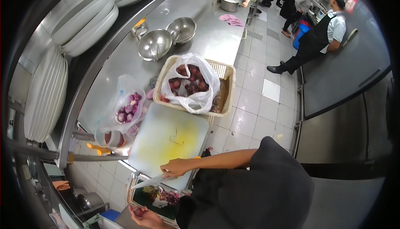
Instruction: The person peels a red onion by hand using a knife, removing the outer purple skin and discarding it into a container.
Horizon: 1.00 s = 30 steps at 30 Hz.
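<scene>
My right hand (177, 167) is closed around the handle of a kitchen knife (148, 181), its blade pointing left past the near edge of the cutting board. The white cutting board (156, 122) has a yellow stain and a few thin dark scraps on it. Below, my left hand (146, 220) is closed on a red onion (138, 212). Between the two hands is a bin (141, 196) with a dark green inside, holding onion peelings (168, 197). Beyond the board, a cream plastic basket (228, 89) holds a white bag (212, 77) of unpeeled red onions (191, 79).
A clear bag of peeled purple onions (129, 109) lies left of the board, near a tub of reddish liquid (113, 138). Steel bowls (155, 44) stand farther along the steel table (121, 64). White plates (48, 95) fill the left shelf. A co-worker (321, 33) leans at the right wall.
</scene>
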Each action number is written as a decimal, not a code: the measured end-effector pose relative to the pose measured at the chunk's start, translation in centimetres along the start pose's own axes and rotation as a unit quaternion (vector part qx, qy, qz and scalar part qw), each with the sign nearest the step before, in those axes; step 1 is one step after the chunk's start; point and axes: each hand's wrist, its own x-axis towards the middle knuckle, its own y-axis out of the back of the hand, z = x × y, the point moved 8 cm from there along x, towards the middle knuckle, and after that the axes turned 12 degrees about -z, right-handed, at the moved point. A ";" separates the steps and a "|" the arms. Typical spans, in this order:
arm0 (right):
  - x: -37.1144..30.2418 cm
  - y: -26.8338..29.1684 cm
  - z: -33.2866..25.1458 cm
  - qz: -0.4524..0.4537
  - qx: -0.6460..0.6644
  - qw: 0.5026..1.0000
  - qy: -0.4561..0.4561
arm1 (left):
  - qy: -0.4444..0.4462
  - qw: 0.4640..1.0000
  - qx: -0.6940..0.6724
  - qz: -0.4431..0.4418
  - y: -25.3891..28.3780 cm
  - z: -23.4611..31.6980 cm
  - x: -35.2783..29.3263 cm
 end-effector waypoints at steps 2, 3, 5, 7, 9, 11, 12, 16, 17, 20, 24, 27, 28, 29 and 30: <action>1.7 -2.7 0.1 0.019 -0.035 0.999 0.016 | 0.026 1.000 -0.003 0.005 4.2 -0.4 -0.1; 2.3 -3.7 -1.2 0.029 -0.076 0.996 0.037 | 0.044 0.999 -0.010 0.018 5.8 -0.8 -0.4; 3.4 -6.1 -2.5 0.009 -0.026 0.999 0.031 | 0.084 0.996 -0.005 0.011 8.2 -1.6 -0.5; 2.4 -6.3 -7.3 -0.003 0.046 0.999 0.029 | 0.115 0.992 0.008 -0.060 9.7 -2.2 0.0; 1.6 -6.5 -11.5 0.019 0.062 0.997 0.039 | 0.102 0.992 0.056 -0.053 9.0 -2.0 -0.7; 3.5 -8.0 -11.2 0.098 0.047 0.989 0.096 | 0.088 0.989 0.106 -0.050 7.9 -1.9 -1.1; 4.2 -8.6 -11.6 0.098 0.045 0.990 0.095 | 0.110 0.987 0.090 -0.081 7.4 -2.3 -1.3; 4.5 -10.2 -14.8 0.094 0.099 0.977 0.161 | 0.150 0.976 0.037 -0.156 6.6 -3.4 -1.8; 4.5 -10.6 -15.3 0.078 0.071 0.986 0.129 | 0.154 0.981 0.043 -0.114 6.4 -3.1 -2.2; 4.1 -11.7 -17.1 0.027 0.096 0.992 0.078 | 0.139 0.986 0.020 -0.086 13.7 -5.4 0.5; 6.6 -14.2 -18.0 0.080 0.024 0.987 0.139 | 0.120 0.991 -0.010 -0.052 11.6 -1.2 -2.5; 7.4 -13.4 -19.3 0.076 0.041 0.983 0.160 | 0.097 0.978 -0.024 -0.182 15.0 -2.5 -0.2; 6.8 -12.0 -20.1 0.117 0.022 0.976 0.180 | 0.138 0.982 -0.054 -0.119 11.2 -1.0 -1.0; 6.9 -12.1 -21.5 0.054 0.065 0.993 0.085 | 0.104 0.986 -0.097 -0.089 11.0 0.2 -1.1; 7.0 -11.8 -21.9 0.125 -0.047 0.983 0.122 | 0.078 0.961 -0.146 -0.221 10.4 1.0 -1.2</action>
